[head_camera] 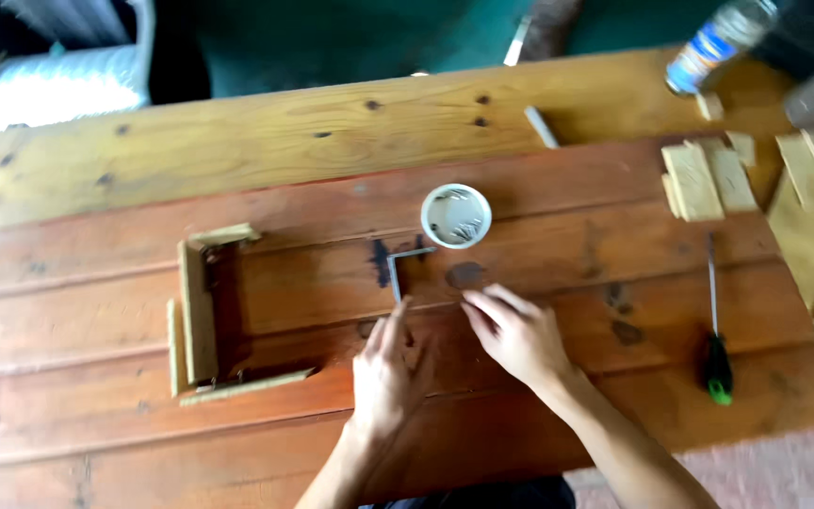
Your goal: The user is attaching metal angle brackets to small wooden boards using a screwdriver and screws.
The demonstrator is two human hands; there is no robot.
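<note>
My left hand lies flat on the wooden workbench, fingertips touching the lower end of a small L-shaped metal bracket. To its right my right hand rests on the bench with fingers spread, holding nothing. A white round cup with small metal pieces inside stands just beyond the bracket. A U-shaped frame of thin wooden slats sits to the left of my left hand.
A screwdriver with a green and black handle lies at the right. Several pale wood offcuts are stacked at the far right. A plastic bottle lies at the back right, and a white stick on the far plank.
</note>
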